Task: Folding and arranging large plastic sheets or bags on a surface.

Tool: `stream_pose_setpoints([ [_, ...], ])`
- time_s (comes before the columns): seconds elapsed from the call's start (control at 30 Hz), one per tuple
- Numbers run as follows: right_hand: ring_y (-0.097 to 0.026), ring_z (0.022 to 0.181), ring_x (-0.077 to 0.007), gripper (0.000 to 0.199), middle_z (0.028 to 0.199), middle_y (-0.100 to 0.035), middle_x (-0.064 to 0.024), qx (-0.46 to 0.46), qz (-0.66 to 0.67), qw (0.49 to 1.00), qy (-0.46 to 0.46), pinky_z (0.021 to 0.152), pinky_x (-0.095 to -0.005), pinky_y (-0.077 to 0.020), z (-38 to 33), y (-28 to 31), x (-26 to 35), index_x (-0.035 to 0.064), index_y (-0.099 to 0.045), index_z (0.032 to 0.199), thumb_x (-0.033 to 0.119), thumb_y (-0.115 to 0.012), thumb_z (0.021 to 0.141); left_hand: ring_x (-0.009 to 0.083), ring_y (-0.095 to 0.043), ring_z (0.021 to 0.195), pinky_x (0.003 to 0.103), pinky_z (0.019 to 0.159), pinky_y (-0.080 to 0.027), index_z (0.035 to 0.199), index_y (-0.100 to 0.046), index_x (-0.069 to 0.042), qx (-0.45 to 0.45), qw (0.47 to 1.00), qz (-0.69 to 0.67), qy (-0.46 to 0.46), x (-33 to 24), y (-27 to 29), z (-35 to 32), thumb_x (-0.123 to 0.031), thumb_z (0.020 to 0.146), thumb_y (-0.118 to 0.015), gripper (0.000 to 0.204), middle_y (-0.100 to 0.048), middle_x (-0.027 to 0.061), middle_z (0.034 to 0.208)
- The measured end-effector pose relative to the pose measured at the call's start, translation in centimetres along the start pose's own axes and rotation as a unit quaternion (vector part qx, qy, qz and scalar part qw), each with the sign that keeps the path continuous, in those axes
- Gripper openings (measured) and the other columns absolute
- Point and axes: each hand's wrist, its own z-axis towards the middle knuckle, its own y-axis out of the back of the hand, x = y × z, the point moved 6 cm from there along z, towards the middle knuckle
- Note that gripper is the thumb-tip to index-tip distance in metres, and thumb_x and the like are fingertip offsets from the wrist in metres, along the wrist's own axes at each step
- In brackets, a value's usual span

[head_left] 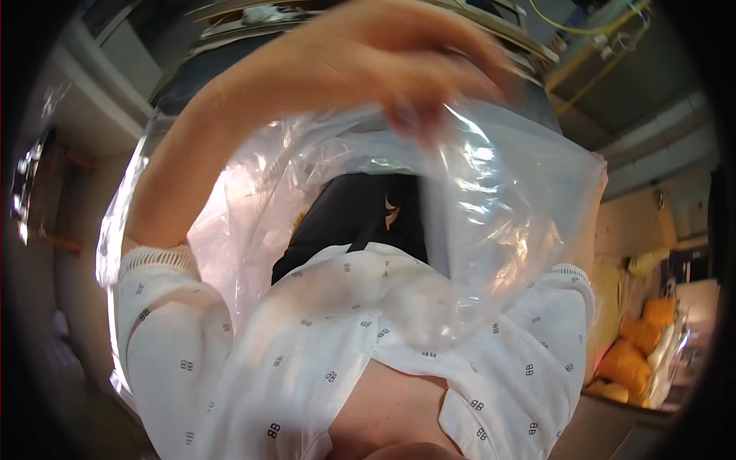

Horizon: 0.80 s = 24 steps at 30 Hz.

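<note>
My left hand (399, 57) is raised close to the camera and blurred, its fingers pinched on the upper edge of a large clear plastic bag (491, 199). The bag hangs open and crumpled in front of my chest and covers most of the middle of the view. Through it I see my white patterned shirt (291, 360) and dark clothing (353, 222) below. My left forearm rises from the short sleeve at the left. Only a strip of my right arm (596, 222) shows at the bag's right edge; my right hand is hidden.
Orange and yellow soft items in clear wrapping (640, 349) are piled at the lower right. Flat cardboard and a dark surface (230, 31) lie at the top. A yellow cable (583, 27) runs across the upper right. Pale wall or shelving stands at the left.
</note>
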Motion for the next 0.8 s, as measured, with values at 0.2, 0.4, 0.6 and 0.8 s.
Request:
stream_pose_setpoints([
  [0.2, -0.046, 0.082, -0.0218, 0.014, 0.084, -0.051, -0.0045, 0.123, 0.204, 0.97, 0.041, 0.082, -0.0354, -0.0402, -8.3, -3.3, 15.8, 0.0061, -0.052, 0.086, 0.018, -0.046, 0.09, 0.019, -0.057, 0.095, 0.032, 0.086, -0.044, 0.116, -0.056, -0.005, 0.2, 0.936, 0.103, 0.271, 24.4, 0.3, -8.4, -0.014, 0.082, -0.059, 0.036, -0.06, 0.0102, 0.108],
  [0.4, -0.041, 0.077, -0.0195, 0.009, 0.076, -0.043, -0.0034, 0.205, 0.261, 0.943, 0.01, 0.08, -0.0337, -0.0386, -13.0, -8.9, 16.6, 0.0081, -0.046, 0.08, 0.014, -0.048, 0.087, 0.0264, -0.059, 0.08, 0.034, 0.075, -0.046, 0.087, -0.064, -0.002, 0.163, 0.983, 0.052, 0.061, 18.2, -6.8, -9.1, -0.016, 0.076, -0.063, 0.017, -0.063, 0.0124, 0.086],
  [0.6, -0.054, 0.077, -0.0113, 0.015, 0.084, -0.057, 0.0024, 0.026, -0.066, 0.996, 0.059, 0.075, -0.0293, -0.0464, -12.3, -6.9, 15.1, 0.0164, -0.058, 0.101, 0.019, -0.061, 0.086, 0.0143, -0.058, 0.08, 0.028, 0.073, -0.046, 0.105, -0.057, -0.007, -0.305, 0.937, -0.167, -0.034, 19.1, 9.5, -6.8, -0.019, 0.086, -0.059, 0.023, -0.06, 0.0056, 0.094],
  [0.8, -0.053, 0.087, -0.0076, 0.014, 0.092, -0.055, 0.004, 0.16, -0.115, 0.98, 0.006, 0.078, -0.0244, -0.0444, -13.7, -5.2, 16.8, 0.0134, -0.056, 0.097, 0.013, -0.061, 0.084, 0.0228, -0.054, 0.101, 0.034, 0.088, -0.044, 0.127, -0.048, -0.011, 0.038, 0.997, 0.048, 0.056, 15.9, -3.0, 4.6, -0.016, 0.085, -0.056, 0.043, -0.052, 0.0098, 0.123],
])
